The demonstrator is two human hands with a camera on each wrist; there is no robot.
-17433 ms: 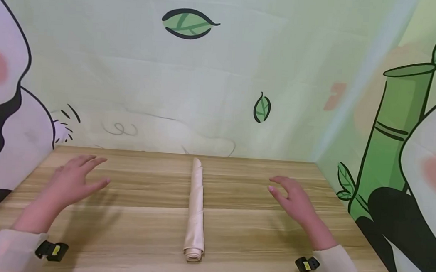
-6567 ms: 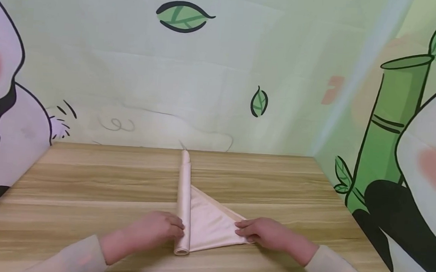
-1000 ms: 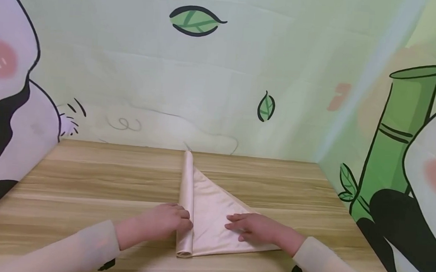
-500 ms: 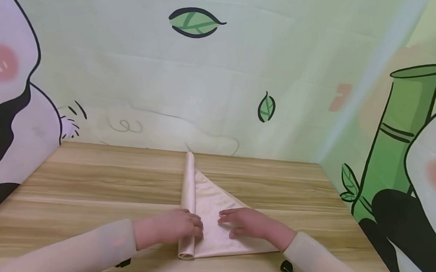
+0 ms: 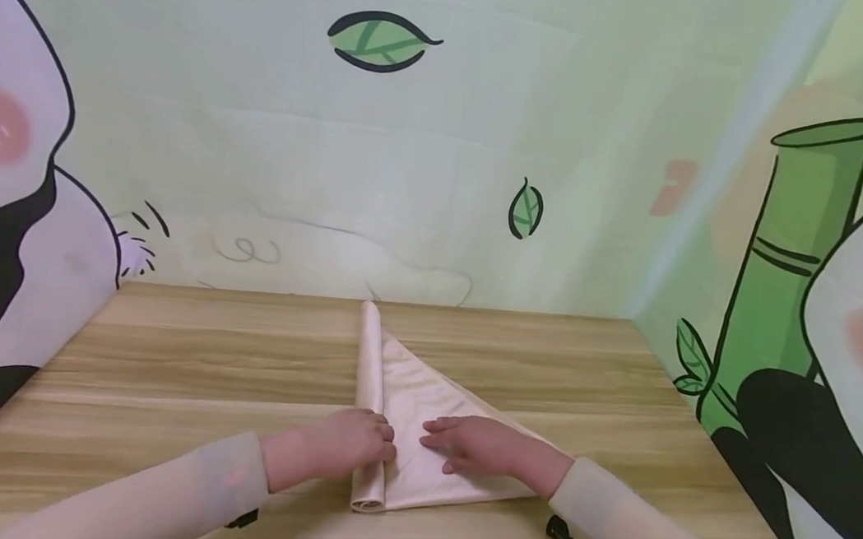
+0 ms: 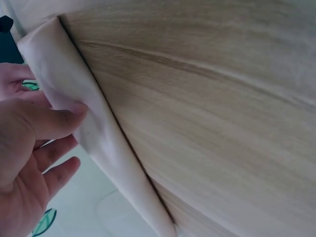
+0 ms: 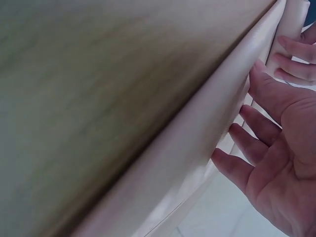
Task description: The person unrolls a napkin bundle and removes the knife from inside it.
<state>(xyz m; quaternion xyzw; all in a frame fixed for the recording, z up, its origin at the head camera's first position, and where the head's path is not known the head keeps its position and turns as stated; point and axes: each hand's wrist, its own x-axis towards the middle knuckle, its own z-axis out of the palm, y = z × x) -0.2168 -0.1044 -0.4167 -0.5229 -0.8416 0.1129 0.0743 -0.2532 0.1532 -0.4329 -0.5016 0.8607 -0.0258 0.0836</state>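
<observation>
Now, one cloth (image 5: 424,397): left fingers (image 5: 384,440) curled round its single roll (image 5: 371,373), right fingers (image 5: 442,425) spread.

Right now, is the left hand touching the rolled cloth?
Touching. The left wrist view shows the left hand gripping the rolled cloth, thumb on its surface.

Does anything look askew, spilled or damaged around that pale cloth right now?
Nothing much stands out: no spill or tear shows. Only faint creases mark the loose flap, right beside the roll that the left hand grips.
</observation>
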